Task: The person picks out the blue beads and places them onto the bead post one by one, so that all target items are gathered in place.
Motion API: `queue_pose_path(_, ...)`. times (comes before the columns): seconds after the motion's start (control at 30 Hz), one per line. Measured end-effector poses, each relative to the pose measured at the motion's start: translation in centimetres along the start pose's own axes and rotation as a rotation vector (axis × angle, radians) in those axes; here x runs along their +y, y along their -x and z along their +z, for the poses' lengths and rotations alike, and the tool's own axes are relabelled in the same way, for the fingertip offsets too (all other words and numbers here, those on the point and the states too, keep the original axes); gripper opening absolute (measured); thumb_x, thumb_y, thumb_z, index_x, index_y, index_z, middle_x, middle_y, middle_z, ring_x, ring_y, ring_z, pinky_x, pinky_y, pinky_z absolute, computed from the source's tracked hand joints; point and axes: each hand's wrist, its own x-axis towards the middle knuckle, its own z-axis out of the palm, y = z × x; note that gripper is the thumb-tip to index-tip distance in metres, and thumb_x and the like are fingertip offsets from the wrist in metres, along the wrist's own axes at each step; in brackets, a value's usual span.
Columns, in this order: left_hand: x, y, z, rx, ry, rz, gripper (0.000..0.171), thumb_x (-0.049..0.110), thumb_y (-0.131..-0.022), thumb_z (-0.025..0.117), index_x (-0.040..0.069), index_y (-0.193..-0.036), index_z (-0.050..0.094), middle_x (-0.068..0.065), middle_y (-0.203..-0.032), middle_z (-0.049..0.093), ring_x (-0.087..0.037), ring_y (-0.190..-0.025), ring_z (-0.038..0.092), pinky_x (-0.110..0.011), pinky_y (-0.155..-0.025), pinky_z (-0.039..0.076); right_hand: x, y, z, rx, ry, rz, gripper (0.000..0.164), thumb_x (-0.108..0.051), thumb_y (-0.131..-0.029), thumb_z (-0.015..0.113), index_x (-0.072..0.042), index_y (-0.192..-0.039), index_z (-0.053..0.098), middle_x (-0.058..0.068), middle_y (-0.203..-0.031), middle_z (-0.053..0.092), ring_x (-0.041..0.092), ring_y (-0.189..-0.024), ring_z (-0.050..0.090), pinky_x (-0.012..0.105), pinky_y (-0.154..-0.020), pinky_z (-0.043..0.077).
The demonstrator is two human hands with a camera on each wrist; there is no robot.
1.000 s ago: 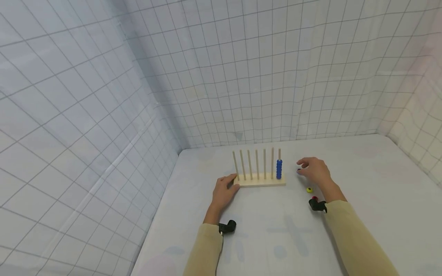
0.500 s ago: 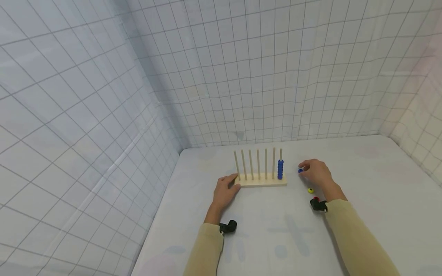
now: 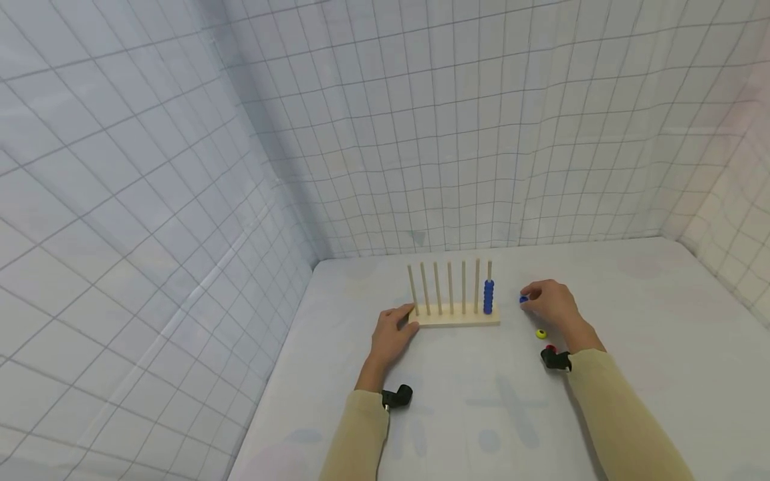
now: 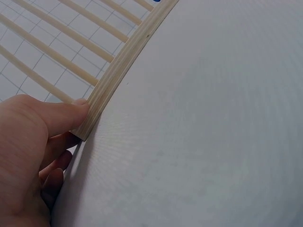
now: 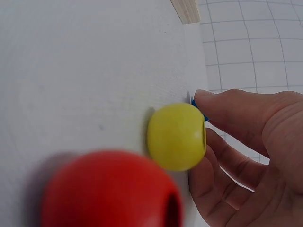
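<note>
A wooden bead stand (image 3: pixel 451 319) with a row of upright pegs is on the table. Blue beads (image 3: pixel 488 297) are stacked on its rightmost peg; the other pegs are bare. My left hand (image 3: pixel 390 334) grips the left end of the base, with the thumb (image 4: pixel 66 116) on its front. To the right of the stand, my right hand (image 3: pixel 552 304) pinches a loose blue bead (image 3: pixel 523 300) at table level. In the right wrist view, that bead is mostly hidden behind the thumb (image 5: pixel 227 106) and a yellow bead (image 5: pixel 175 137).
On the table near my right wrist lie the yellow bead and a red bead (image 5: pixel 109 194). The red one is partly covered by the wrist camera (image 3: pixel 555 359) in the head view. Grid-patterned sheets (image 3: pixel 421 133) hang behind and at both sides.
My right hand has lowered slightly, and its thumb and fingers have come together at the blue bead. My left hand keeps its place on the stand.
</note>
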Motion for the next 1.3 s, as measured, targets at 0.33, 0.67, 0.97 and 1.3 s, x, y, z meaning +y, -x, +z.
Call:
queue_pose_path(0.33, 0.1, 0.01, 0.01, -0.002, -0.012, -0.001, 0.049, 0.031, -0.097, 0.068, 0.02, -0.144, 0.059, -0.01, -0.14, 0.055, -0.03, -0.132, 0.044, -0.058, -0.103, 0.038, 0.36, -0.07, 0.3, 0.011, 0.004, -0.014, 0.025, -0.016, -0.089, 0.075, -0.006, -0.111, 0.075, 0.018, -0.107, 0.066, 0.034, -0.094, 0.059, 0.05, -0.082, 0.048)
queue_pose_path(0.67, -0.12, 0.02, 0.16, 0.005, -0.013, -0.012, 0.049, 0.032, -0.097, 0.068, 0.02, -0.143, 0.059, -0.01, -0.139, 0.055, -0.03, -0.131, 0.045, -0.057, -0.103, 0.038, 0.6, -0.14, 0.56, 0.026, 0.016, -0.013, 0.024, -0.017, -0.088, 0.076, -0.007, -0.109, 0.076, 0.018, -0.108, 0.067, 0.036, -0.096, 0.06, 0.051, -0.082, 0.048)
queue_pose_path(0.97, 0.08, 0.06, 0.15, 0.013, -0.007, 0.013, 0.048, 0.029, -0.096, 0.069, 0.017, -0.141, 0.061, -0.012, -0.136, 0.057, -0.031, -0.127, 0.047, -0.057, -0.101, 0.04, 0.52, -0.04, 0.49, 0.012, 0.027, 0.001, 0.025, -0.016, -0.087, 0.075, -0.004, -0.11, 0.075, 0.019, -0.109, 0.066, 0.035, -0.096, 0.059, 0.052, -0.083, 0.048)
queue_pose_path(1.3, -0.45, -0.32, 0.37, 0.023, -0.022, -0.005, 0.049, 0.034, -0.096, 0.069, 0.023, -0.143, 0.06, -0.01, -0.138, 0.055, -0.028, -0.13, 0.046, -0.057, -0.102, 0.039, 0.08, 0.28, 0.0, 0.041, -0.002, -0.033, 0.02, -0.013, -0.088, 0.075, -0.005, -0.107, 0.075, 0.014, -0.103, 0.068, 0.033, -0.094, 0.061, 0.049, -0.08, 0.048)
